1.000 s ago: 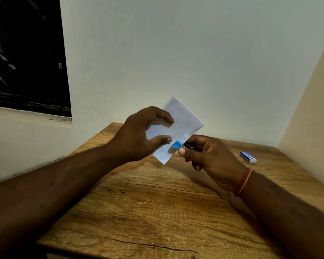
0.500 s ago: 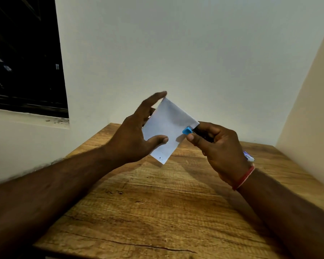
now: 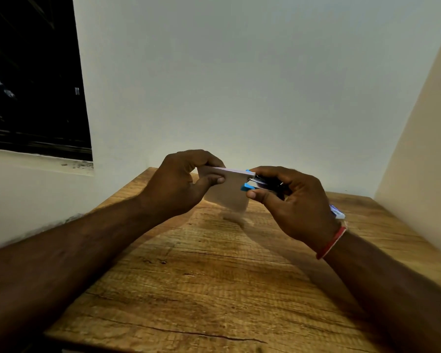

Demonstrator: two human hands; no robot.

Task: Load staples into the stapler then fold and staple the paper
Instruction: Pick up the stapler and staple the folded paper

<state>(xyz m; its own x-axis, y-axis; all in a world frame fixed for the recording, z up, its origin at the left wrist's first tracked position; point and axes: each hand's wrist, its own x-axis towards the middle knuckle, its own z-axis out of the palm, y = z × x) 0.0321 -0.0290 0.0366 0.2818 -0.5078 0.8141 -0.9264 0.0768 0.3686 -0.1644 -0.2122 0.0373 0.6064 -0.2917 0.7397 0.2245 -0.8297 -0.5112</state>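
**Folded paper meets the stapler's mouth, mid-air over the table**

A good deal here is hard to read. The paper [image 3: 226, 192] is smeared by motion. Its lower corner fades into a pale blur just below the centre of the frame, so its outline there cannot be traced. Most of the stapler [image 3: 255, 184] is buried in the right hand [image 3: 292, 203]. Only two bright blue tips, a strip of silver metal and a bit of black body show past the fingers. Whether the paper's edge is truly inside the stapler's mouth I cannot tell, though it reaches right up to the gap between the blue tips. A small blue-and-white staple box [image 3: 338, 213] peeks out behind the right wrist, mostly covered by it.

The paper is white and folded, and its top edge shows as a thick pale band. It is held in the air at the middle of the frame, above the far part of the wooden table [image 3: 201, 289].

The left hand [image 3: 181, 186] pinches the paper's left side, with the thumb in front and the curled fingers over the top. The right hand is wrapped round the stapler, the forefinger lying along the upper blue tip and the thumb under the lower one. A red thread band [image 3: 332, 242] circles that wrist.

A dark window [image 3: 31, 72] fills the upper left of the frame.
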